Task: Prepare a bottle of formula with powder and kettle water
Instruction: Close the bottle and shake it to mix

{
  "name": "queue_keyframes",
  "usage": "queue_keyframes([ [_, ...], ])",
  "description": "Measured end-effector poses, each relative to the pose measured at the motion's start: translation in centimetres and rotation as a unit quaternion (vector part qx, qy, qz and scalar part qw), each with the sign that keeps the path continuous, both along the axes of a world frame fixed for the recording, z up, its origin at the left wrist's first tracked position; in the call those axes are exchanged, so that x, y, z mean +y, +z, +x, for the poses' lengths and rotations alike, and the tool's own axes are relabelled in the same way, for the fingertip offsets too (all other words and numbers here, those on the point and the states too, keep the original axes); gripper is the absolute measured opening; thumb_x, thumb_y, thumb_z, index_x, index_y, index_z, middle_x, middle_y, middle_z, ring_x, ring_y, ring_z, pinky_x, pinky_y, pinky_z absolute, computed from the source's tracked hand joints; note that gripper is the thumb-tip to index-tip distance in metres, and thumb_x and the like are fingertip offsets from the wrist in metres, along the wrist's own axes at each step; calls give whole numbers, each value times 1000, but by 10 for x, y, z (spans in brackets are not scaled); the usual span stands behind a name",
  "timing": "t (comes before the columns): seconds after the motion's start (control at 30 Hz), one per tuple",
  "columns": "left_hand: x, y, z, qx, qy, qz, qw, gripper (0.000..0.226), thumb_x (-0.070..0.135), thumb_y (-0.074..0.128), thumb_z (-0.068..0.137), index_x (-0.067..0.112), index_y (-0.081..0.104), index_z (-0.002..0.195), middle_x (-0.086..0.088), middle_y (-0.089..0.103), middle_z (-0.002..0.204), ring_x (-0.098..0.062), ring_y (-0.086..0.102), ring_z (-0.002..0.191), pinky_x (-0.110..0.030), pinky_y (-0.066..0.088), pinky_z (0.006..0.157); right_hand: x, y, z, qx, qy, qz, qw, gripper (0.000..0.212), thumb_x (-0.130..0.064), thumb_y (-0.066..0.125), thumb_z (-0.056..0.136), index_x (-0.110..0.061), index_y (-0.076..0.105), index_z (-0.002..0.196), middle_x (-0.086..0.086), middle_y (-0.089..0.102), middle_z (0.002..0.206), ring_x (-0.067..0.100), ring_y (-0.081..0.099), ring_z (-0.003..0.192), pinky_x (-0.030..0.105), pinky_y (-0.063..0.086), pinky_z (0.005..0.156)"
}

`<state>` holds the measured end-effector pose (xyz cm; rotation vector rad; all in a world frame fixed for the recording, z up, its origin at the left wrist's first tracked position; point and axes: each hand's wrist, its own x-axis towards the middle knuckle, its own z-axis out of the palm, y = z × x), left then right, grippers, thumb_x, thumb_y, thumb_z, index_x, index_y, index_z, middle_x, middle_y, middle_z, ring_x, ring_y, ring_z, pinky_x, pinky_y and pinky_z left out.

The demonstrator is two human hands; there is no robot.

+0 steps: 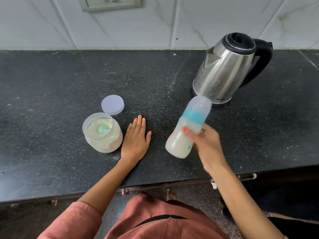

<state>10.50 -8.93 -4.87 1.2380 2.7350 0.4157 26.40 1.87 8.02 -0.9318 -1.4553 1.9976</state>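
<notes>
Bottle [179, 142], clear plastic with teal collar and frosted cap, milky liquid inside, tilted above black speckled stone tabletop [51, 100], blurred. Gripped by right hand [207, 145], fingers [189, 132] clamped round its body. Left of bottle: left hand [136, 138] flat on tabletop, fingers straight, together. Further left: open clear plastic powder jar [102, 135], its round translucent lid [112, 104]. Behind bottle: stainless steel kettle [227, 69].

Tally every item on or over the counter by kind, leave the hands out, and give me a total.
kettle: 1
bottle: 1, held in the right hand
powder jar: 1, open
lid: 1, lying beside the jar
scoop: 1, in the powder
Total: 5
</notes>
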Motion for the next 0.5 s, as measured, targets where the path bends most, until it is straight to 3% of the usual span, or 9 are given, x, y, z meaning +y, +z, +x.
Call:
queue_keyframes([
  [0.07, 0, 1, 0, -2, -1, 4, 1000, 57, 37, 23, 100, 8, 10, 148, -6, 3, 158, -17, 0, 146, -29, -4, 116, 15, 4, -4, 62, -113, -41, 991, 31, -18, 73, 66, -19, 64, 95, -8, 70, 89, 6, 65, 85, 26, 54, 79],
  [0.13, 0, 1, 1, -2, -2, 5, 1000, 57, 37, 23, 100, 9, 9, 148, -5, 2, 158, -17, -1, 146, -29, -4, 116, 16, 3, -6, 64, -137, -11, 988, 28, -8, 71, 74, -18, 62, 99, -8, 69, 91, 5, 64, 86, 24, 53, 81],
  [0.3, 0, 1, 0, 6, -1, -6, 1000, 57, 36, 23, 100, 8, 9, 148, -6, 2, 158, -17, -1, 146, -29, -4, 116, -11, -9, 4, -44, 82, 182, 979, 42, 3, 80, 60, -27, 62, 84, -24, 70, 73, -9, 63, 67, 8, 47, 58],
  [0.37, -1, 2, 1, 2, 0, -2, 1000, 58, 37, 22, 100, 8, 8, 149, -5, 1, 158, -16, -1, 146, -29, -4, 116, 1, -4, 2, -20, 8, 144, 989, 36, -1, 77, 64, -26, 63, 87, -20, 71, 75, -7, 64, 72, 11, 49, 63],
  [0.43, -1, 2, 0, 0, -1, 2, 1000, 58, 37, 21, 100, 9, 8, 149, -5, 0, 158, -16, -2, 145, -28, -6, 115, 17, 0, -2, 40, -123, 49, 990, 30, -6, 73, 71, -23, 63, 93, -14, 71, 83, -2, 65, 80, 17, 52, 73],
  [0.5, 0, 1, 1, 1, -1, -1, 1000, 58, 38, 21, 100, 9, 7, 149, -5, 0, 158, -15, -3, 145, -28, -6, 115, 19, 0, -3, 51, -152, 26, 987, 29, -6, 71, 74, -22, 62, 97, -11, 69, 89, -1, 65, 83, 19, 52, 76],
])
